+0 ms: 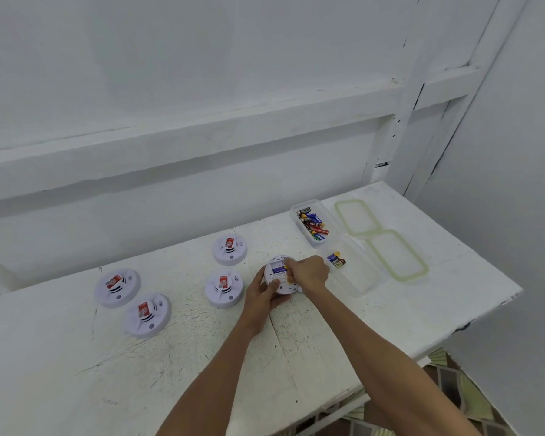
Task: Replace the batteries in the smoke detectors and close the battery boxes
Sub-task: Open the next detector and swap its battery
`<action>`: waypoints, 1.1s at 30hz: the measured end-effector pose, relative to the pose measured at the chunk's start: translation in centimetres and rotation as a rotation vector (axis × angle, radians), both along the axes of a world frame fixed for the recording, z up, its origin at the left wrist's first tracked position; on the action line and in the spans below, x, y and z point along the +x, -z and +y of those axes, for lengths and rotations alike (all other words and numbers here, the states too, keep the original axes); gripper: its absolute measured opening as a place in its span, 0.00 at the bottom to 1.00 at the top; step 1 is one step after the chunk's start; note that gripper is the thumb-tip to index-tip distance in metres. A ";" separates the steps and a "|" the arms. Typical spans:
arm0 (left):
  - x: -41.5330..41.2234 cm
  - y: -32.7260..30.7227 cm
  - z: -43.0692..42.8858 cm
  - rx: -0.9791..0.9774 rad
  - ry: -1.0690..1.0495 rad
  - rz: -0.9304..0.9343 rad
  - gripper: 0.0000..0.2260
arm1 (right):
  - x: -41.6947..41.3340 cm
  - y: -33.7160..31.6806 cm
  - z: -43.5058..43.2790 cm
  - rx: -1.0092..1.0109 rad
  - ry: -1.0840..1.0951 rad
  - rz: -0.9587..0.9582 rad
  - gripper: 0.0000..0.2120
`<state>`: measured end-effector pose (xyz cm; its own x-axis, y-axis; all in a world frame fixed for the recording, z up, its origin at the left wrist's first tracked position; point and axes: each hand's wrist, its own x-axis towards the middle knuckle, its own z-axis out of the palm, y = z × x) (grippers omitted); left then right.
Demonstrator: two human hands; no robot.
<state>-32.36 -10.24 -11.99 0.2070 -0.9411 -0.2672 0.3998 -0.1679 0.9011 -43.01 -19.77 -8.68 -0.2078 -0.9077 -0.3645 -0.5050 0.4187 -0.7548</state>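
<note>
Gripping the upturned smoke detector point(272, 280) round its rim, the left hand point(260, 294) is steadying it on the table point(328, 341), while the right hand point(309, 273) is pinching a battery point(280, 270) with curled fingertips in the open compartment. Pressing at an angle is risking the battery springing out and rolling, or the detector skidding toward the nearer tub point(359, 278) at three o'clock. Four more detectors point(224, 289) are waiting around nine o'clock; the fuller battery tub point(316, 244) is sitting at one o'clock.

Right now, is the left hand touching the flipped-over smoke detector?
Touching: the head view shows the left hand curled round the rim of the smoke detector, no gap.
</note>
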 end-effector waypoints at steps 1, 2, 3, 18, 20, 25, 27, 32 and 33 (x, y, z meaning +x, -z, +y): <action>0.0 0.0 0.0 -0.001 0.000 -0.007 0.20 | 0.0 0.4 -0.1 -0.001 0.010 0.000 0.22; 0.0 0.1 0.0 -0.002 0.003 -0.015 0.21 | 0.2 0.3 0.1 -0.010 0.021 -0.007 0.23; -0.1 0.1 0.0 -0.004 0.003 -0.021 0.21 | 0.2 0.0 0.3 -0.012 0.036 -0.013 0.23; -0.1 0.0 0.1 -0.007 0.010 -0.090 0.21 | 0.7 -3.4 2.0 -0.126 0.045 -0.013 0.10; -0.1 -0.1 0.1 -0.014 0.016 -0.104 0.22 | 0.9 -4.0 2.5 -0.161 0.029 -0.016 0.08; 0.1 -0.1 0.1 -0.021 0.037 -0.100 0.22 | 1.4 -4.3 2.6 -0.251 -0.084 -0.012 0.11; 0.1 -0.3 0.2 -0.032 0.043 -0.085 0.21 | 1.2 -4.4 2.7 -0.307 -0.157 0.008 0.10; 0.1 -0.5 0.3 -0.037 0.038 -0.039 0.19 | -0.4 -4.8 2.3 -0.390 -0.155 -0.054 0.08; 0.1 -0.5 0.3 -0.035 0.038 -0.028 0.18 | -0.9 -5.1 2.2 -0.402 -0.140 -0.068 0.07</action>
